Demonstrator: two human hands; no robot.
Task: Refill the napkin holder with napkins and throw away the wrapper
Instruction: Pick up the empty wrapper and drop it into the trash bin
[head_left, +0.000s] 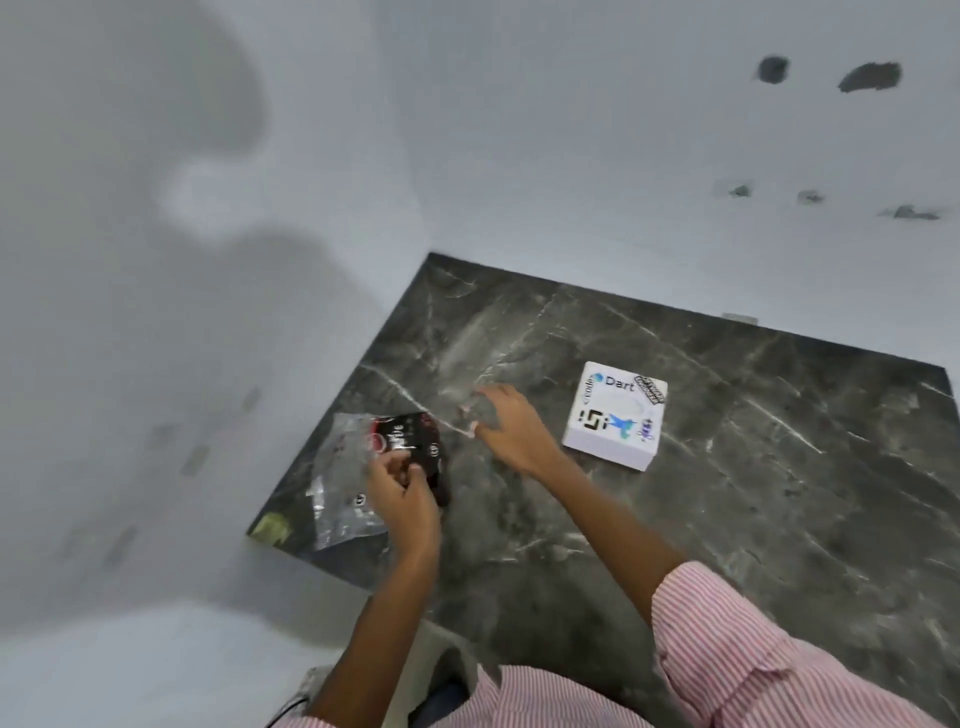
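A crumpled clear plastic wrapper (345, 483) with a black and red printed label lies at the left end of the dark marble counter (727, 493). My left hand (402, 499) is closed on the wrapper's right side, at the label. My right hand (511, 426) hovers over the counter to the right of the wrapper, fingers spread, with nothing in it. A white square napkin holder (615, 415) covered in stickers, one reading "Dart", sits on the counter just right of my right hand.
White walls close the counter in at the left and back. The counter's left corner carries a yellowish patch (270, 527). Dark marks dot the back wall at the upper right. My striped pink sleeves fill the bottom of the view.
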